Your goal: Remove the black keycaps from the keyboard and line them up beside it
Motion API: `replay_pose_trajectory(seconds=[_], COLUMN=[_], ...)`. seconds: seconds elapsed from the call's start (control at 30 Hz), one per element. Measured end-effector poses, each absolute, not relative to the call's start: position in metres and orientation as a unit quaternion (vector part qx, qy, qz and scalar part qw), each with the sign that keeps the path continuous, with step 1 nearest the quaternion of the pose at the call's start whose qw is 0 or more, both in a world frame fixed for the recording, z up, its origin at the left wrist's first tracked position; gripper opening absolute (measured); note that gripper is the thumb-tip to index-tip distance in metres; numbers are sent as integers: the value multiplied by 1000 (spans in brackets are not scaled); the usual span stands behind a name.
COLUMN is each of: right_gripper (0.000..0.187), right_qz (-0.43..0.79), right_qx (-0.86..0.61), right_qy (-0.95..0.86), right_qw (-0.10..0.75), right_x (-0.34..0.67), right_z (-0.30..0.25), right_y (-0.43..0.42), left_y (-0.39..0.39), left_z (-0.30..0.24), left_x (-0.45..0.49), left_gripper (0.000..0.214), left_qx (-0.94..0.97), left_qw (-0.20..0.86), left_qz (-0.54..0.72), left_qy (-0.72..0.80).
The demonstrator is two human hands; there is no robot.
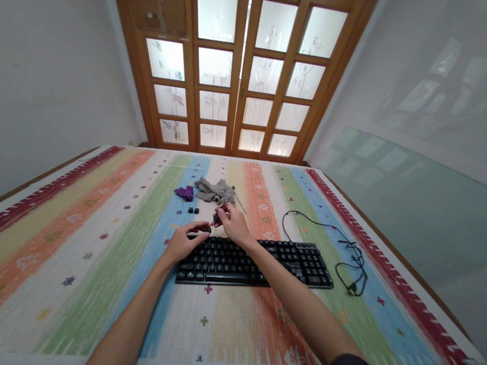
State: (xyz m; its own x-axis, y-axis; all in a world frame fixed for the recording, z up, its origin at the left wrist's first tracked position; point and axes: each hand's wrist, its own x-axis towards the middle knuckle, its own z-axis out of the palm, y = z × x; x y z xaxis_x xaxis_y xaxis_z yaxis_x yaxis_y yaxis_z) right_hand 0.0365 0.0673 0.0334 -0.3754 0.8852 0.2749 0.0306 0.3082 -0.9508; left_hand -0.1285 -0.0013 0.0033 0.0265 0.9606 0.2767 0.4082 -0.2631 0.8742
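A black keyboard [234,262] lies on the striped tablecloth, its top left corner under my hands. My left hand [184,241] is at that corner, thumb and forefinger drawn together beside a small dark piece; whether it grips that piece is too small to make out. Close by, my right hand [233,223] pinches a small dark object [217,219] over the keyboard's back edge. Two loose black keycaps [193,211] sit on the cloth just beyond my left hand. Behind them are a purple cloth [184,192] and a crumpled grey cloth [214,191].
The keyboard's black cable [356,251] curls over the tablecloth [117,267] to the right. A thin rod [241,202] lies beside the grey cloth. Wooden doors with glass panes [243,70] stand past the table's far edge, with walls at both sides.
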Motion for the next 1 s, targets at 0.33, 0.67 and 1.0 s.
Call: replay_pose_trajectory(seconds=[0.33, 0.67, 1.0], right_gripper=[32, 37, 40], right_qz=[517, 483, 453], right_qx=[-273, -315, -367], right_qy=[-651, -599, -559], right_qw=[483, 556, 590], right_x=[57, 64, 85], right_z=[22, 14, 5], right_y=[43, 34, 26], left_y=[-1, 0, 40], left_z=[17, 30, 18], left_x=[-133, -120, -131], left_gripper=[46, 21, 23], left_qx=[674, 738, 781], left_qw=[327, 204, 90], left_qz=[434, 391, 322], left_qy=[500, 510, 527])
